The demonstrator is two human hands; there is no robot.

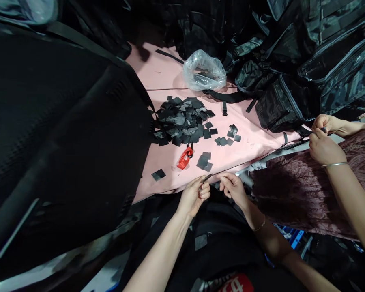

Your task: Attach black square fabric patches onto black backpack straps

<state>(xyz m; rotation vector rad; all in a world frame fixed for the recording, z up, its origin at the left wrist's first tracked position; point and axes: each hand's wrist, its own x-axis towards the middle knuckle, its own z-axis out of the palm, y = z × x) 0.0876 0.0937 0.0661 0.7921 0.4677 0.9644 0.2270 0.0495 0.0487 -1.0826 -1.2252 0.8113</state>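
Observation:
My left hand (194, 195) pinches a small black square patch (207, 177) between thumb and fingers at the near edge of the pink table (167, 73). My right hand (232, 188) sits just to its right, fingers curled close to the same patch; whether it touches it I cannot tell. A heap of black square patches (182, 120) lies mid-table. Red snips (185, 158) rest in front of the heap, with a few loose patches (204, 161) beside them.
A clear plastic bag (204, 72) sits behind the heap. Black bags (307, 61) are piled at the right and back, and a large black bag (57, 134) fills the left. A co-worker's hands (322, 140) at the right hold a black strap (292, 144).

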